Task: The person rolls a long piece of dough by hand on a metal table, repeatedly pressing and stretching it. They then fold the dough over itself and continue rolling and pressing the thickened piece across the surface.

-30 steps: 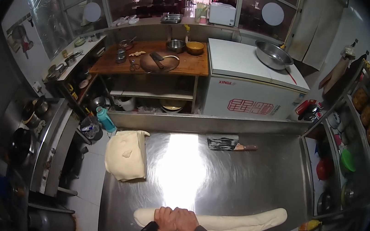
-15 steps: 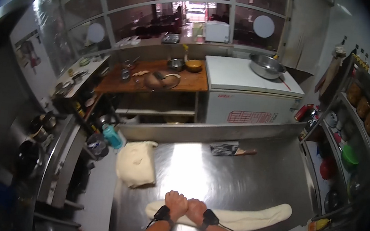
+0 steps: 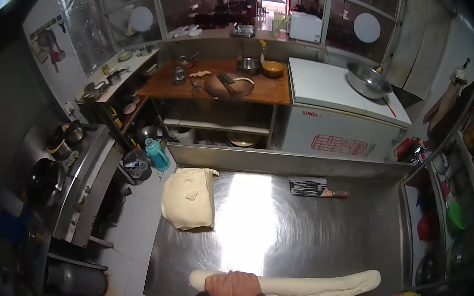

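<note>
Fingers of left hand [image 3: 218, 288] and right hand [image 3: 247, 287]: curled down and pressed side by side on the left part of a long dough roll [image 3: 314, 288], palms bearing on it, nothing gripped or lifted; a dark band on each wrist. Dough roll: lies across the near edge of the steel desk [image 3: 297, 232], its tapered right end angled slightly toward the far side. Also on the desk: a cloth-covered dough mass [image 3: 188, 197] at the far left corner, well apart from the roll, and a cleaver [image 3: 312, 187] with wooden handle flat near the back wall.
</note>
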The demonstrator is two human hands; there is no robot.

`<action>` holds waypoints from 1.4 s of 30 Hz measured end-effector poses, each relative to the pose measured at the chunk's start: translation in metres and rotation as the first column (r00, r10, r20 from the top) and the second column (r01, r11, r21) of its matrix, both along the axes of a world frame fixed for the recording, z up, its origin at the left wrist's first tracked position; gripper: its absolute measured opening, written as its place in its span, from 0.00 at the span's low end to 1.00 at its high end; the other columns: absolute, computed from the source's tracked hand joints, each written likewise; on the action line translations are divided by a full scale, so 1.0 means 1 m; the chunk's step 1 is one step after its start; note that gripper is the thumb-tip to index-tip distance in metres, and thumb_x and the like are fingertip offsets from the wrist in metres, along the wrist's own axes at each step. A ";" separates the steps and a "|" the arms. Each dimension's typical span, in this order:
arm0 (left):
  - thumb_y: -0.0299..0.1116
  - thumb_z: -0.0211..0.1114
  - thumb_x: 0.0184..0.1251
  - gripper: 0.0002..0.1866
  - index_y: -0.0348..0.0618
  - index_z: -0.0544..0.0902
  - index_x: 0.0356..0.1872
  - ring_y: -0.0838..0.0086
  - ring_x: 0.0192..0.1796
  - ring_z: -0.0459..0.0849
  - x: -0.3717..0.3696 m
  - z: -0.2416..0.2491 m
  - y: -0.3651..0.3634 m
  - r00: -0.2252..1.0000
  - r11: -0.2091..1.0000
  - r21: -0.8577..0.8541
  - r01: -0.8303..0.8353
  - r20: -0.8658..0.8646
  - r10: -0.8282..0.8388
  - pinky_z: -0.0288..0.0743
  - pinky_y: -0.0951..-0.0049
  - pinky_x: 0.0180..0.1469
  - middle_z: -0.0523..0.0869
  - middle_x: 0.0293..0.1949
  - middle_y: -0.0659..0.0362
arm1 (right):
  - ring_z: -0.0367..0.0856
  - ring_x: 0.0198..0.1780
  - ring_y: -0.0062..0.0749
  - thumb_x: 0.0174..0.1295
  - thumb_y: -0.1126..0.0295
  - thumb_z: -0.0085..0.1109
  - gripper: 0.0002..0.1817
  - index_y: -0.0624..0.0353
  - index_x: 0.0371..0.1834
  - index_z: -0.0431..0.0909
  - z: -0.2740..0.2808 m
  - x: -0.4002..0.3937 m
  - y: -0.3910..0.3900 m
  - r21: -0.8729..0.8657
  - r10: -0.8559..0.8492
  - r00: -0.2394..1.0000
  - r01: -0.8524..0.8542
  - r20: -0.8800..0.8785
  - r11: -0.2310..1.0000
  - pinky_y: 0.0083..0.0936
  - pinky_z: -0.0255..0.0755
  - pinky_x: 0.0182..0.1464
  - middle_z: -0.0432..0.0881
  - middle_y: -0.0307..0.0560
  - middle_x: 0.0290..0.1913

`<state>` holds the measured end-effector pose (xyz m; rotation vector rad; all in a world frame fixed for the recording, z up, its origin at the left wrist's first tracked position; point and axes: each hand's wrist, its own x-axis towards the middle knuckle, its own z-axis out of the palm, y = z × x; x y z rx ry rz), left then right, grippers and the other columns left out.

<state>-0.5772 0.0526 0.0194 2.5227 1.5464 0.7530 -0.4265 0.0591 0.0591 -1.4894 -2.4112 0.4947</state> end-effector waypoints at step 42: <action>0.31 0.60 0.61 0.11 0.50 0.79 0.18 0.57 0.30 0.82 -0.010 -0.006 0.156 0.973 0.975 -0.018 0.220 0.073 -0.218 0.74 0.53 0.34 0.82 0.22 0.55 | 0.88 0.43 0.50 0.60 0.59 0.63 0.11 0.54 0.30 0.86 -0.020 -0.022 0.100 -0.194 -0.356 0.929 0.334 -0.095 0.923 0.47 0.82 0.47 0.89 0.53 0.35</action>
